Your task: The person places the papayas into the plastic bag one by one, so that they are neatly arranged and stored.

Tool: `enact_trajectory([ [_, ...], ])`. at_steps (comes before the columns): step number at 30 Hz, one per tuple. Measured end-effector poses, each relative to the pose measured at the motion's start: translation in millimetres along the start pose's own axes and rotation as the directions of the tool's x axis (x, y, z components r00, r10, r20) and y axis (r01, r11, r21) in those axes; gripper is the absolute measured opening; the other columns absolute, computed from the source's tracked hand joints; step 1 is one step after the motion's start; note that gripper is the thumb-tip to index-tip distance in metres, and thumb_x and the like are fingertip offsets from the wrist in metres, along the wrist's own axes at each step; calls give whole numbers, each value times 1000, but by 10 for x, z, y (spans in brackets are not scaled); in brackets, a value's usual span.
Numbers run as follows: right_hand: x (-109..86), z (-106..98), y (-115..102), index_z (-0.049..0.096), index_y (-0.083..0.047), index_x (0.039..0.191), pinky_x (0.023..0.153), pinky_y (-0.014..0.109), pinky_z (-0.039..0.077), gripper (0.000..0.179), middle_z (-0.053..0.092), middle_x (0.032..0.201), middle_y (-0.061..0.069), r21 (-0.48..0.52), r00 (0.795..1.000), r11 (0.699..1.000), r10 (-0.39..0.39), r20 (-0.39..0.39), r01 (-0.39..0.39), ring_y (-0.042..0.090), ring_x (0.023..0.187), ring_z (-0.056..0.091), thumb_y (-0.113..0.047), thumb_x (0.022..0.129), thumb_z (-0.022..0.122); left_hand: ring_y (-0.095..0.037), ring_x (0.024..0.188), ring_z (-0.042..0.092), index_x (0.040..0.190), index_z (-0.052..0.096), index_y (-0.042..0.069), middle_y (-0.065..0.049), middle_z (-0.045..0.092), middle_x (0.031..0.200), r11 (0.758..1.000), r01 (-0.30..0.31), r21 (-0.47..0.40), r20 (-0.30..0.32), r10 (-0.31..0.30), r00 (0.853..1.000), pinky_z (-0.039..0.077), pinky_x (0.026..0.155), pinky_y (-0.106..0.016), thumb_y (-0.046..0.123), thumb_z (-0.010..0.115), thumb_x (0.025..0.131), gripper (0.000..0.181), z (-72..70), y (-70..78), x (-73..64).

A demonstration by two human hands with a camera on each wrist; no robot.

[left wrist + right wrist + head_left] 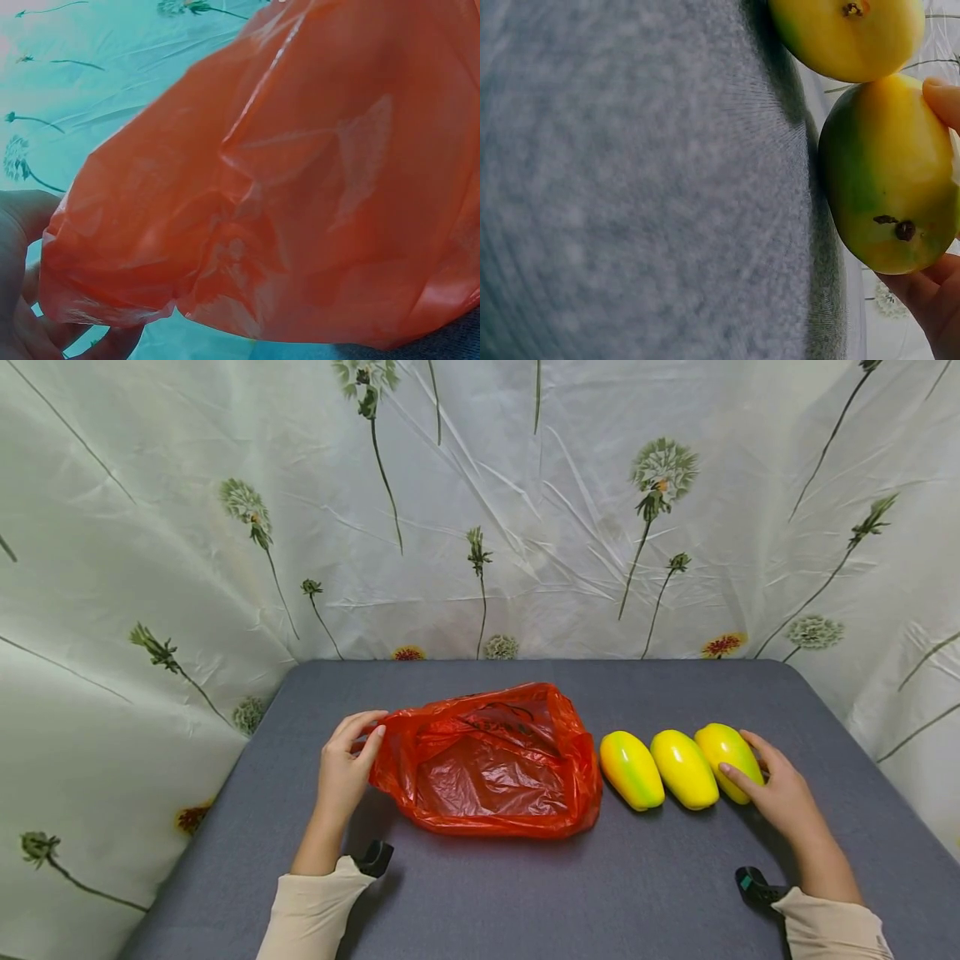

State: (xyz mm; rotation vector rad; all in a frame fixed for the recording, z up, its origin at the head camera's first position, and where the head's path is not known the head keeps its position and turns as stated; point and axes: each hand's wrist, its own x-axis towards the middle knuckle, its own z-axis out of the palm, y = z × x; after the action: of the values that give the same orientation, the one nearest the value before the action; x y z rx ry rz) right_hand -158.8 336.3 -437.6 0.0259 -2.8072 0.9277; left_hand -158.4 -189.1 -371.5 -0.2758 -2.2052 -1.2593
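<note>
Red bag (491, 827) stood open, nothing showing inside: early going, it seemed!
The left hand (347, 764) pinched its edge; the right hand (784, 797) grasped the outermost yellow fruit (723, 750), with two other fruits (684, 769) on the bench (525, 897) between that hand and the bag, apparently left to handle.

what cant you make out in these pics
Head view: the dark print on the red bag, too creased and small to read.
Left wrist view: parts of the left hand, behind the bag and past the left edge.
Right wrist view: part of the upper yellow fruit, cut by the top edge.
</note>
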Motion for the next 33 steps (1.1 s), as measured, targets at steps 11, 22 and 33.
enact_trajectory([
  [11,-20,-50,-45,27,3,137,69,61,38,67,33,124,38,23,999,999,30,-42,-29,54,97,42,-31,88,57,-15,88,57,106,66,6,-5,60,104,1000,-10,-1,5,11,1000,46,70,-18,7,60,86,21,41,-339,-8],
  [22,-11,-135,-183,30,0,137,71,59,40,66,37,123,31,9,986,1000,-20,-163,22,49,95,45,-28,86,61,-13,89,56,107,65,6,-4,60,104,1000,-25,9,12,25,1000,48,71,-22,9,60,86,21,38,-346,-11],
  [33,-23,-232,-550,37,-3,135,80,4,29,67,42,124,24,-2,937,975,-212,-277,220,41,93,46,-14,78,71,-12,89,55,106,65,5,-4,60,104,1000,-28,2,13,28,1000,47,70,-20,9,59,87,21,35,-369,-12],
])
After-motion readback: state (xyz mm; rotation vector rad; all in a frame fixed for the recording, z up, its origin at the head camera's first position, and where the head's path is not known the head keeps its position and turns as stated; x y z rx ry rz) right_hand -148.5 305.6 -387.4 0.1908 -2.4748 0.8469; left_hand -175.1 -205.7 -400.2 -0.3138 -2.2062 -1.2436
